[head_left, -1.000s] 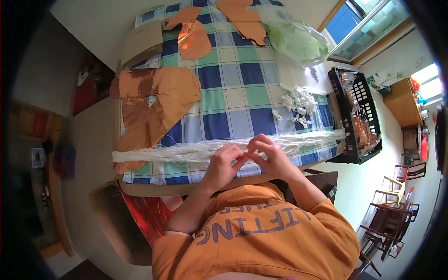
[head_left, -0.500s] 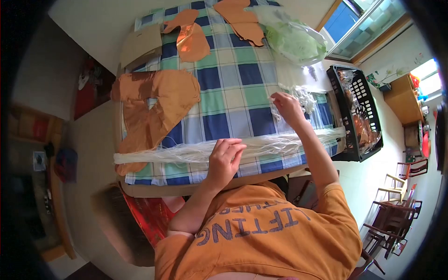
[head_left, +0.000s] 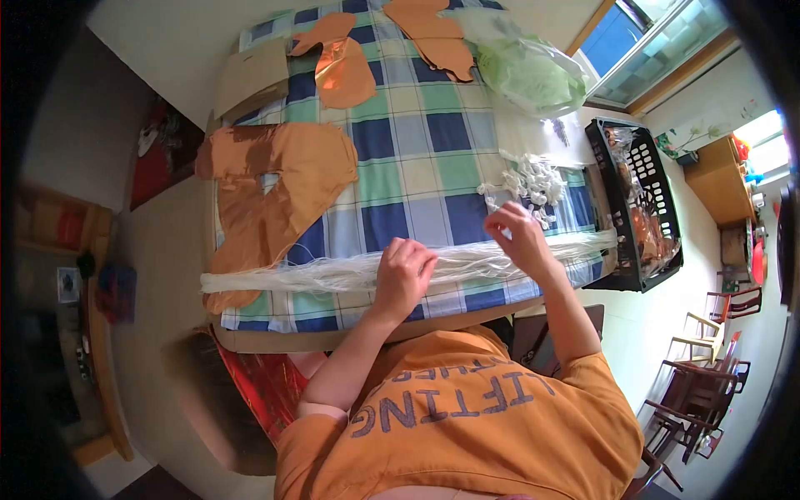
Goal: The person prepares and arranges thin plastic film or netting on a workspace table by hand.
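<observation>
A long bundle of white strings stretches across the near side of a checked cloth. My left hand is above the middle of it with fingers curled and the tips together; whatever is between them is too small to make out. To its right, my right hand hovers over the strings, thumb and fingers pinched; I cannot make out what they hold. Just beyond it lies a small heap of white knotted pieces. A large flat copper-coloured foil balloon is spread at the left, partly under the strings' left end.
Further back lie more copper foil shapes, a cardboard piece and a pale green plastic bag. A black crate holding copper-coloured packets stands against the right edge. Chairs are off to the right.
My right hand has come down from beside the white pieces toward the strings, uncovering more of the heap. My left hand has shifted slightly, its fingers curling closer together.
</observation>
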`<action>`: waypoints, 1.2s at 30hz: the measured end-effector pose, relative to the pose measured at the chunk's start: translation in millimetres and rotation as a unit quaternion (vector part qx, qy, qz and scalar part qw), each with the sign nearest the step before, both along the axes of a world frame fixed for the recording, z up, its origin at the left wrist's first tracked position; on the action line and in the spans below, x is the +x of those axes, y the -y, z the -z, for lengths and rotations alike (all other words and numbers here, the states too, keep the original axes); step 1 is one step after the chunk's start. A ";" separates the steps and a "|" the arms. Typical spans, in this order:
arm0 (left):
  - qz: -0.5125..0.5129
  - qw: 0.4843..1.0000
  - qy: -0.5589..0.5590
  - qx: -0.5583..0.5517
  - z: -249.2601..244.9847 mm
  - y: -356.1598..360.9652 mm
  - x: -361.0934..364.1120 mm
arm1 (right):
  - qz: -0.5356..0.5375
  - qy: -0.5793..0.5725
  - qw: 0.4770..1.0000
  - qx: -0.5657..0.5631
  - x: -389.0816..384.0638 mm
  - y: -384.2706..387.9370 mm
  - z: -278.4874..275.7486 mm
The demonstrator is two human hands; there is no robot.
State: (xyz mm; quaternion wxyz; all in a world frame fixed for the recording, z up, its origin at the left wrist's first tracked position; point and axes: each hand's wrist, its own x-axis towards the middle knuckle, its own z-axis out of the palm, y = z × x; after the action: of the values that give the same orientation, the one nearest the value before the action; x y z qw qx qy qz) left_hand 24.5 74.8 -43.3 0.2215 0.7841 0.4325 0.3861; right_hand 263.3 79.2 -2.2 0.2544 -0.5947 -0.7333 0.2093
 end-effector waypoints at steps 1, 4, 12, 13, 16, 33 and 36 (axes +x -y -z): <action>-0.019 1.000 -0.008 -0.003 4.5 -6.4 3.5 | -0.001 -0.002 1.000 -0.005 -3.2 6.1 -1.8; -0.013 0.996 -0.084 -0.027 5.1 -21.5 7.5 | -0.006 -0.016 1.000 -0.004 -12.2 19.9 -5.3; 0.024 0.954 0.139 -0.266 -18.9 -22.3 11.9 | -0.044 -0.079 0.996 0.015 -28.4 29.3 16.7; 0.026 0.958 0.179 -0.223 -32.1 -16.2 14.9 | -0.052 -0.115 0.992 0.009 -41.1 31.0 20.8; 0.108 0.958 0.215 -0.157 -56.2 13.7 28.7 | -0.133 -0.344 0.926 -0.075 -83.6 38.9 33.5; 0.040 0.937 -0.329 -0.106 -76.6 11.1 -35.8 | -0.046 -0.489 0.847 -0.203 -45.7 41.0 -23.0; 0.239 0.907 -0.204 -0.282 -82.0 12.5 -36.9 | -0.001 -0.395 0.908 -0.137 -47.9 40.1 -14.7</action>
State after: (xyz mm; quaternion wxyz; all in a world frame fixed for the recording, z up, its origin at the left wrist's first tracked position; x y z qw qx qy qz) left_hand -12.4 62.3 38.6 0.4257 0.8305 0.3588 0.0156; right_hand 215.5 39.2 12.5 0.4395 -0.4911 -0.5378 0.5258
